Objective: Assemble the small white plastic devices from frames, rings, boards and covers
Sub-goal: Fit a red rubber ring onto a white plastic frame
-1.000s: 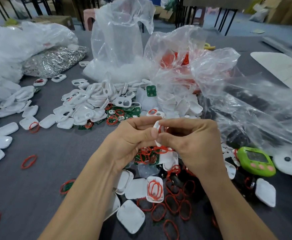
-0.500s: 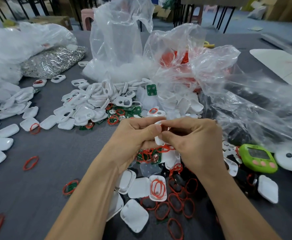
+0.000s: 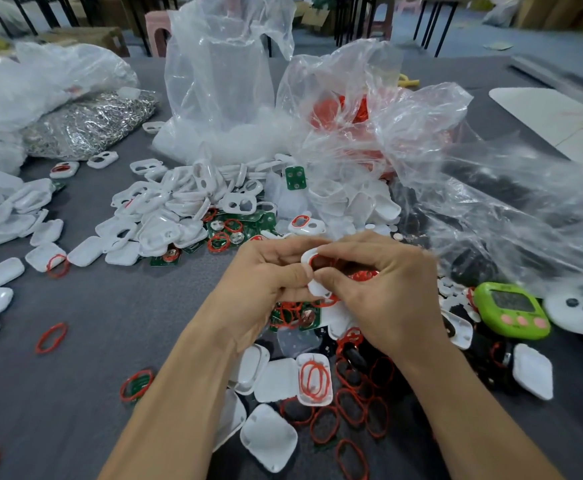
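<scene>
Head view: 2 hands pinch 1 white frame (image 3: 310,257) over the grey table (image 3: 75,375)

The left hand (image 3: 265,282) and right hand (image 3: 383,292) meet at mid-table, fingers curled, each thumb and forefinger pinching the white frame held upright between them. A red ring (image 3: 318,260) shows at its upper opening, and more red shows under the right hand's curled fingers – whether that is the same ring I cannot tell. Just below the hands lie loose red rings (image 3: 352,407) and white covers (image 3: 269,436), 1 cover with rings inside. Beyond the hands sits a pile of frames (image 3: 179,209) with green boards (image 3: 239,225) beside it. Clear plastic bags (image 3: 224,81) stand further back, and a green timer (image 3: 511,310) lies at the right
</scene>
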